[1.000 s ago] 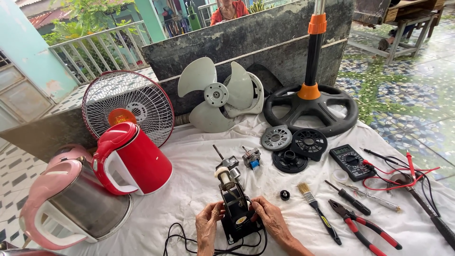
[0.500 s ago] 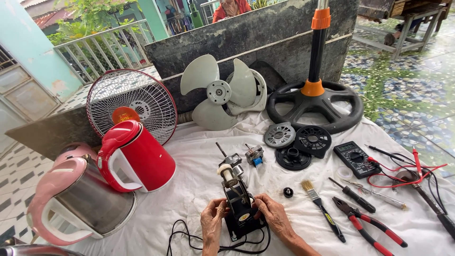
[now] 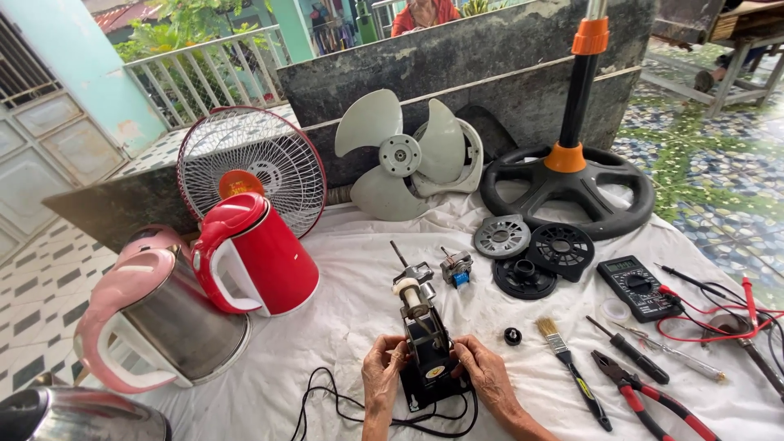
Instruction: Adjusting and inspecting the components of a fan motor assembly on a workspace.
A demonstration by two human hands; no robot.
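Seen from the head camera, a person is leaning over a table spread with a white cloth, and both hands are gripping a small black fan motor standing upright near the front edge. The left hand is clasping the motor's left side, fingers curled against its body, while the right hand is clasping the right side the same way. A black cord is looping across the cloth in front of the motor's base. Just behind it a smaller motor is lying on the cloth. To the left, a red kettle is standing beside a pink kettle, with a wire fan guard leaning behind them. A pale fan blade is resting against the grey wall, next to a black fan stand with orange collars. To the right are lying round black fan parts, a multimeter with red leads, a paintbrush, a screwdriver and red-handled pliers.
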